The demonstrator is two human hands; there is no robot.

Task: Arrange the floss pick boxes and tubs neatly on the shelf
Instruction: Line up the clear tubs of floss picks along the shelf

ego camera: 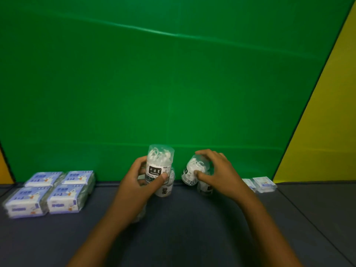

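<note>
1. Shelf [192, 218]: dark blue-grey deck, green backdrop [173, 83] behind, yellow panel [331, 112] to the right.
2. Upright tub [160, 162]: clear cylinder of white floss picks with a black label, held upright near the back edge at centre. The left hand [140, 176] grips it, fingers curled behind and thumb pressed across the label.
3. Tilted tub [194, 172]: same type, leaning left, just right of item 2. The right hand [213, 170] holds it from above, fingers spread over the top and thumb on the front wall.
4. Standing tubs: one [164, 187] behind and below item 2, another [205, 186] under the right hand; both partly hidden.
5. Blue boxes [52, 191]: four in a two-by-two block, far left, touching.
6. Small boxes [260, 184]: two at the far right, by the backdrop.
7. Handling, judged: tubs look light, stiff and smooth-walled, so possibly slippery; contents loose. Best taken round the mid-body at the label, not by the cap. Boxes appear light, film-wrapped; take by opposite sides.
</note>
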